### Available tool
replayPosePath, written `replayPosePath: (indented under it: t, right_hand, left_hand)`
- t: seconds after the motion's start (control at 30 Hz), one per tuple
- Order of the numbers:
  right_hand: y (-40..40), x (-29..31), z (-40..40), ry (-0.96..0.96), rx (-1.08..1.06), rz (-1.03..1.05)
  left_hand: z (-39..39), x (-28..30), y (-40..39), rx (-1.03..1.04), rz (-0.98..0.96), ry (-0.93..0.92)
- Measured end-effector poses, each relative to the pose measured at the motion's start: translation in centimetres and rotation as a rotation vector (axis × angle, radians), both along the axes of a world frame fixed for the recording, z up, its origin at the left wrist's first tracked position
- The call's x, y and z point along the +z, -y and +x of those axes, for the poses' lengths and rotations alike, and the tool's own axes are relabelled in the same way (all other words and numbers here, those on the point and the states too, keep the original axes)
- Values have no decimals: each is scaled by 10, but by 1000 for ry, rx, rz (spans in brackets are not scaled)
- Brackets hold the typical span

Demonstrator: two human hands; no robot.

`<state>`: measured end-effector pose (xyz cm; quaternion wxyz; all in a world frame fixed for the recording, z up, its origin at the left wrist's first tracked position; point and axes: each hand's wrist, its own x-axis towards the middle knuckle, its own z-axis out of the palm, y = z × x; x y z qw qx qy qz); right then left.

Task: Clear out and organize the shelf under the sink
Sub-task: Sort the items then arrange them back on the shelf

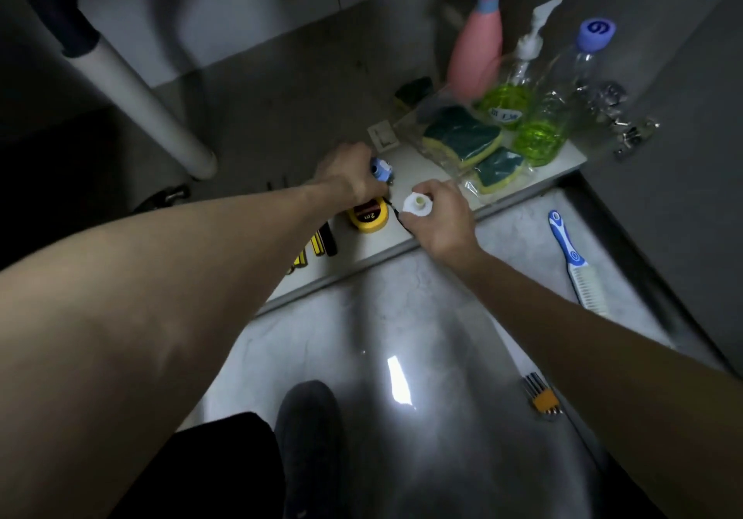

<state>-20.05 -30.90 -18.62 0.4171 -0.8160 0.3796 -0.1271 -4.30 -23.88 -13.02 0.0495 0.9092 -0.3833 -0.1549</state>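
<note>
Inspector: State of the hands?
Aide: Left hand point(347, 174) grips a small blue-and-white plastic piece point(99, 167); right hand point(436, 215) pinches a white plastic cap point(416, 203), both over the pale flat shelf point(402, 160).
Inspector: Nearest item?
Aide: Yellow tape measure point(368, 217), between them, just below the left.

Both forearms are bare to the near frame edge — no sleeve, watch, band or ring is visible on either. The left hand point(349, 174) and right hand point(436, 213) are ungloved. At the bottom of the head view, a dark, black-looking garment point(209, 474) covers the leg. Beside it, one dark grey slipper-like shoe point(311, 438) — rounded toe, matte surface, no markings legible.
</note>
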Motion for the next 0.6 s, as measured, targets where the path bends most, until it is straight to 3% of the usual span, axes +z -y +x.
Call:
replayPosePath:
  t: [0.2,0.6]
  right_hand:
    - [-7,-9,5,51,-57,-24]
    - [-13,-3,13,89,-146,54]
  left_hand:
    - [20,-15,6,46,-42,-165]
    - [20,-16,-6,-6,-219,-233]
